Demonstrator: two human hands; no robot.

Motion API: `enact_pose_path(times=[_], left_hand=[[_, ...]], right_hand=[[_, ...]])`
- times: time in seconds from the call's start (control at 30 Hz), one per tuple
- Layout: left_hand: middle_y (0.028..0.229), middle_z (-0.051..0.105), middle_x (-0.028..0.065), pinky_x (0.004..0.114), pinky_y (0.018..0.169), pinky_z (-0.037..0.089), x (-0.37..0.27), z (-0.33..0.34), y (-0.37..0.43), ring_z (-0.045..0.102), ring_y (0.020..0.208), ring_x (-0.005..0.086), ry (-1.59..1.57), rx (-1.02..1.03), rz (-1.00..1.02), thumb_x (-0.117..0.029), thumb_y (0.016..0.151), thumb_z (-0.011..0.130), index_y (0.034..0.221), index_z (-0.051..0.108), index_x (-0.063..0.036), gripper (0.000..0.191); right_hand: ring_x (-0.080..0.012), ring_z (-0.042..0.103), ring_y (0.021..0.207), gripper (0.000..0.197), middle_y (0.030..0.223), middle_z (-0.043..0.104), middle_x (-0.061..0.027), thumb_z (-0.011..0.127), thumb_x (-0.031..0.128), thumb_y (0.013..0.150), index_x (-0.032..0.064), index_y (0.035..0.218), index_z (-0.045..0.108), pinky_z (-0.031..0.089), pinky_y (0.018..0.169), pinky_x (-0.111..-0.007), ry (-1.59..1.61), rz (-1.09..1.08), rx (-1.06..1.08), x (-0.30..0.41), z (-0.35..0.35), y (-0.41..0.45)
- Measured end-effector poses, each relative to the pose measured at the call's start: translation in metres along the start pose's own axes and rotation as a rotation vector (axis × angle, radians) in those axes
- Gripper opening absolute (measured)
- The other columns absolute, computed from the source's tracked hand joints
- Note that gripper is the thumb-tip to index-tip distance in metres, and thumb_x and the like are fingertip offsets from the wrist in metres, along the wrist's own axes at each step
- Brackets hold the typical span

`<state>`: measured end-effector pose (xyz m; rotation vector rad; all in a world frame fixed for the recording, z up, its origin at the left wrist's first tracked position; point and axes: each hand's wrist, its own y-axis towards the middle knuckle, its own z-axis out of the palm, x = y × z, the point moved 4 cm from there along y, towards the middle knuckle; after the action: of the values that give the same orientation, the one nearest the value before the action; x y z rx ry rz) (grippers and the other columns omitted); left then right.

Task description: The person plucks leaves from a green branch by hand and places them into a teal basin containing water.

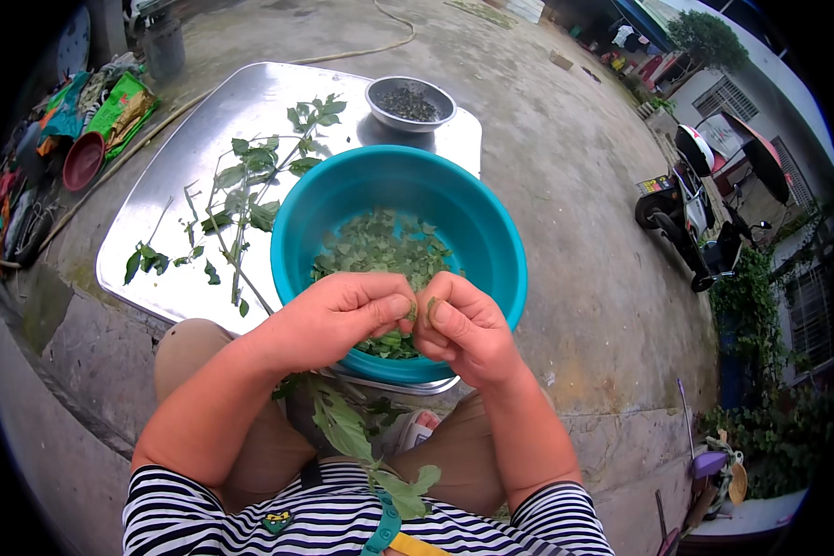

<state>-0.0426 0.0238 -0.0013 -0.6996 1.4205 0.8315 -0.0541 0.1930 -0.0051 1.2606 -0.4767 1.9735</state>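
Both of my hands meet over the near part of a teal plastic basin [490, 201]. Between the thumb and fingers of my left hand [372, 309] is a small piece of green leaf [411, 311]. My right hand [469, 323], close beside it, pinches another bit of leaf [431, 304]. Torn green leaves [382, 243] cover much of the basin's bottom. Leafy stems [260, 163] lie on a metal tray [174, 149] left of the basin. More leafy stems [344, 424] rest over my lap, below my hands.
A metal bowl [411, 126] of dark bits stands on the tray beyond the basin. A hose [320, 58] runs across the concrete ground. Sacks [121, 111] and a red plastic bowl [83, 161] lie at the left. A motor scooter [691, 208] is parked at the right.
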Motion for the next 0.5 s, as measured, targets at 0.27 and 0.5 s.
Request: enact_pose_path(times=[0.27,0.5], left_hand=[[0.076,0.045,-0.0059,0.023,0.062,0.035,0.006,-0.003,0.001,0.039,0.068,0.0048,-0.033,-0.118,-0.061,-0.021,0.109,0.046,0.107,0.062,-0.0032,0.023],[0.078,0.051,-0.0040,0.026,0.062,0.039,0.009,-0.003,0.002,0.045,0.070,0.0056,0.215,-0.153,0.006,-0.020,0.108,0.047,0.104,0.061,-0.0023,0.023]], right_hand=[[-0.0228,0.062,0.081,0.013,0.089,0.063,-0.0092,0.069,0.013,0.094,0.0027,0.101,0.065,0.049,0.070,-0.035,-1.423,-0.559,-0.226,0.024,-0.008,0.004],[-0.0283,0.063,0.086,0.022,0.091,0.065,-0.0081,0.077,0.011,0.081,0.0059,0.100,0.069,0.050,0.074,-0.039,-1.504,-0.662,-0.251,0.023,0.014,0.002]])
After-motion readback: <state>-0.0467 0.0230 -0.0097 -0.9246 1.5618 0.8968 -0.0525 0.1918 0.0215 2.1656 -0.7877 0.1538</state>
